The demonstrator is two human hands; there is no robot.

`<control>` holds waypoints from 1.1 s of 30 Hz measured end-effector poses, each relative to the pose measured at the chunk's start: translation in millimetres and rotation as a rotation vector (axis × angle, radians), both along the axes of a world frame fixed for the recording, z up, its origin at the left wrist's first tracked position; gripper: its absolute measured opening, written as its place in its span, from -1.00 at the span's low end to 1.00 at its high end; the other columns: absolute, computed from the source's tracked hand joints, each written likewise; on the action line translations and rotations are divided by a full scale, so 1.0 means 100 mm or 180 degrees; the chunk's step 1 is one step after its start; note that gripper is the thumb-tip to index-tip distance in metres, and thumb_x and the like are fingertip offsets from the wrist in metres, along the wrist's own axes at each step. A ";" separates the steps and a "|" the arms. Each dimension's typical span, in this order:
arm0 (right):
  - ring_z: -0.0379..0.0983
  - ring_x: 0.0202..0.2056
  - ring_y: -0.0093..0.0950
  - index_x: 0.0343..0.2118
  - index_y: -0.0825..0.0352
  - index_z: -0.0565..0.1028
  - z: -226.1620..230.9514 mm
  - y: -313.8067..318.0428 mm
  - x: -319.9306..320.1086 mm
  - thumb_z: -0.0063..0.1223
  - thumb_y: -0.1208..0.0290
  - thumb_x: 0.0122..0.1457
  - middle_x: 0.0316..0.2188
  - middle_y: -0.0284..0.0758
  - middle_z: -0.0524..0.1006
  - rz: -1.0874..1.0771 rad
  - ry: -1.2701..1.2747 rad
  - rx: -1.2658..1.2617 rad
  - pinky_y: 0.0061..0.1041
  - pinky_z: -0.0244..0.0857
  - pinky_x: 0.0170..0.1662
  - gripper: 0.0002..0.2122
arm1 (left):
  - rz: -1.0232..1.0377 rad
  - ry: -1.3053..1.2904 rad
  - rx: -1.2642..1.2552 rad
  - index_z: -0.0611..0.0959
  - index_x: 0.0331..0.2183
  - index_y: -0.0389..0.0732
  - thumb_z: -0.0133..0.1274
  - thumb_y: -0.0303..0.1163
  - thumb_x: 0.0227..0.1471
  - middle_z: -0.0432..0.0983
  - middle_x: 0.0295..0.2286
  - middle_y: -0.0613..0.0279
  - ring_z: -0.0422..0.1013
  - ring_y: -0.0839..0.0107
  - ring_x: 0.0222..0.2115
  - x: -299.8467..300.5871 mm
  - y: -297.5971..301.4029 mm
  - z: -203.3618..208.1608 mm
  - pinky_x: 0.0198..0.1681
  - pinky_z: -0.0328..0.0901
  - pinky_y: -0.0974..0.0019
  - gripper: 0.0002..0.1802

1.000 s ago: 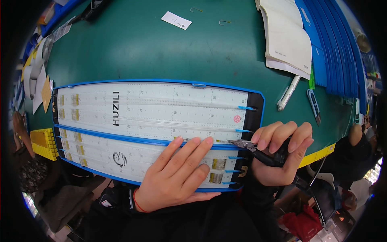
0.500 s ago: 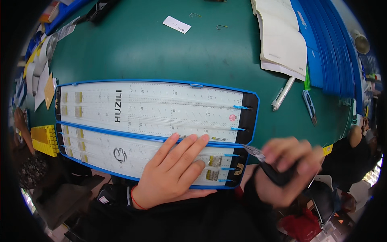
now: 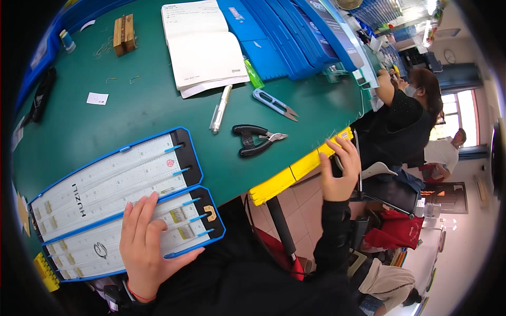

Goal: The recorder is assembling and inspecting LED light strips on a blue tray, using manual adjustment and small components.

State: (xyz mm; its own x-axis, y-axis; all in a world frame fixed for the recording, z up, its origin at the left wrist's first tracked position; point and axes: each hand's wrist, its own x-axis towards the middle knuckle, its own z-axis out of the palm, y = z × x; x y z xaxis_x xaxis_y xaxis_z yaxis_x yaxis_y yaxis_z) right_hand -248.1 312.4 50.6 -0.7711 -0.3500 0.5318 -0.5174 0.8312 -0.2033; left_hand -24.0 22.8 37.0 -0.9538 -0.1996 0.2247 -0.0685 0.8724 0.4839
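Note:
An opened blue fishing-rig case [image 3: 100,178] lies at the lower left, its white ruled panels holding fine lines, blue clips and small bundles of hooks. My left hand [image 3: 145,245] rests on the case's nearer half, fingers extended and thumb apart at the near rim. Farther right, my right hand [image 3: 341,171] hovers at the yellow strip [image 3: 295,173] along the table edge, with spread fingers and nothing visible in them. Thin strands stick up from that strip beside my fingertips. Black-handled pliers [image 3: 254,139] lie on the green table between the case and the strip.
Beyond the pliers are thread snips [image 3: 274,104], a white pen [image 3: 221,109] and an open notebook [image 3: 204,52]. Blue cases [image 3: 287,37] are stacked behind. A wooden block [image 3: 124,35], loose hooks [image 3: 135,79] and a paper label [image 3: 97,98] lie farther left. A person [image 3: 403,118] sits at right.
My right hand has let go of the pliers, now on the table, and moved right to the yellow strip. The view has swung right. My left hand stays on the case.

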 end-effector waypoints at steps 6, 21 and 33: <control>0.32 0.01 -0.30 -0.44 0.17 0.58 -0.38 0.72 -0.04 0.30 0.35 -0.07 -0.18 -0.41 0.47 -0.0512 -0.0066 0.0059 -0.29 0.06 0.07 -0.87 | -0.0043 0.0180 -0.0091 0.40 -0.48 -0.24 0.38 0.00 -0.38 0.38 -0.02 -0.14 0.31 -0.08 0.00 0.00 -0.04 0.02 0.11 0.16 -0.13 -0.37; 0.47 -0.12 -0.38 -0.42 0.39 0.48 -0.14 0.23 0.02 0.04 0.65 0.11 -0.29 -0.26 0.52 -0.0032 -0.0447 -0.2476 -0.46 0.29 -0.03 -0.97 | -0.0097 0.0113 0.0358 0.35 -0.40 -0.25 0.37 0.00 -0.43 0.30 0.04 -0.16 0.25 -0.16 0.02 0.06 -0.02 0.09 0.18 0.02 -0.17 -0.30; 0.40 -0.28 -0.32 -0.55 0.26 0.43 1.00 -1.85 1.32 0.09 0.69 -0.24 -0.52 -0.35 0.43 0.4646 -0.1868 -0.1993 -0.30 0.21 -0.13 -0.82 | -0.2667 -0.0518 0.3776 0.56 -0.14 -0.30 0.19 -0.33 -0.04 0.51 -0.18 -0.13 0.35 -0.08 -0.01 0.40 -0.13 0.44 0.16 0.06 -0.05 -0.59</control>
State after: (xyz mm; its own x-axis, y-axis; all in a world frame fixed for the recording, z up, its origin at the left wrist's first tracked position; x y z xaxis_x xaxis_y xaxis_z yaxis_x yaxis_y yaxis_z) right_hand -115.8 127.0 150.3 -0.1483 -0.7582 0.6349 -0.4654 -0.5130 -0.7213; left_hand 15.5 10.0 81.3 -0.8796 0.4279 0.2078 0.1250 -0.2135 0.9689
